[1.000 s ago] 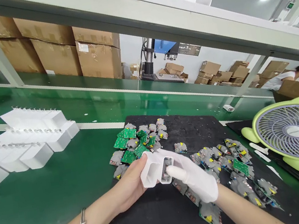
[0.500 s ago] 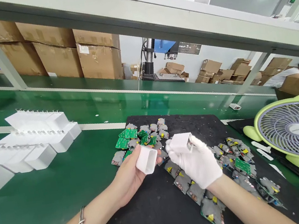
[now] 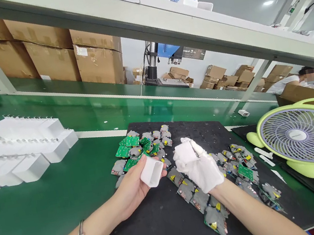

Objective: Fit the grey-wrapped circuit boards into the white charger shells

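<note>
My bare left hand [image 3: 133, 186] is closed around a white rectangular housing [image 3: 151, 172], whose hollow open end faces toward me. Just to the right, my right hand [image 3: 201, 170] wears a white glove and grips another white housing [image 3: 185, 153], held tilted, its far end partly hidden by the fingers. The two housings are apart. Beneath and behind the hands, green circuit boards [image 3: 132, 141] with grey-coated parts lie on a black mat [image 3: 147, 232]. More grey-coated boards [image 3: 200, 199] sit under and right of my right hand.
Rows of white housings [image 3: 29, 150] stand at the left on the green table [image 3: 100, 160]. A green-rimmed fan [image 3: 305, 133] is at the right, near white strips [image 3: 263, 153]. A shelf beam [image 3: 204, 24] crosses above. Cardboard boxes [image 3: 98, 63] and a person [image 3: 287, 81] are behind.
The housing in my right hand has turned, and its open end no longer shows clearly. The view has shifted slightly; my left hand keeps its hold.
</note>
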Demonstrator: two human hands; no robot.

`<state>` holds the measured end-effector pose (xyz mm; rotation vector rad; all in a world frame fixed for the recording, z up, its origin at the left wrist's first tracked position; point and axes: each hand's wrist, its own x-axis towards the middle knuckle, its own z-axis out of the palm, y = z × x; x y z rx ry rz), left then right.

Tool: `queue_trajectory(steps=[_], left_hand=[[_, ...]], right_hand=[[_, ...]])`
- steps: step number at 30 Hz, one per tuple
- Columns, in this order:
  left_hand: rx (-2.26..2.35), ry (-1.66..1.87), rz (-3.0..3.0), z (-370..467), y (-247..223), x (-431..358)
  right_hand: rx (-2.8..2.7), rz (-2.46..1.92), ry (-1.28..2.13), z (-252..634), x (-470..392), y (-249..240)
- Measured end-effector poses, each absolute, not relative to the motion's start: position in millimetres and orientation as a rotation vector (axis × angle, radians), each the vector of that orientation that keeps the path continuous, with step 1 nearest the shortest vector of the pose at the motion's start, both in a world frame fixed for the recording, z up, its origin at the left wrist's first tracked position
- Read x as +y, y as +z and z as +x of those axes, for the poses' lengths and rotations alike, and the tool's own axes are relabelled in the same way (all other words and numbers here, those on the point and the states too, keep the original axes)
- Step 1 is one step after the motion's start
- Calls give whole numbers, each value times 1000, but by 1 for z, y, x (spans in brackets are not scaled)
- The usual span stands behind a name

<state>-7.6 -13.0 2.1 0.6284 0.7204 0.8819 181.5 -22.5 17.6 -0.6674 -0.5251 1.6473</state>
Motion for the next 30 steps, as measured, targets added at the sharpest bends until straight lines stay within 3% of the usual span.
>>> queue_trajectory(steps=[7, 10, 12, 16, 18, 30], left_hand=[[718, 888, 620, -7, 5, -13], [713, 888, 624, -8, 5, -14], [719, 885, 620, -8, 5, -14], [724, 884, 618, -8, 4, -14], [714, 885, 625, -8, 4, -14], [696, 891, 614, -8, 2, -15]], right_hand=[[-515, -808, 1631, 183, -17, 15], [-701, -944, 1475, 183, -19, 9], [-1022, -1120, 1147, 185, -23, 8], [-1557, -1427, 179, 199, -24, 14], [-1631, -1522, -6, 206, -18, 16], [-1505, -1887, 179, 272, 31, 5]])
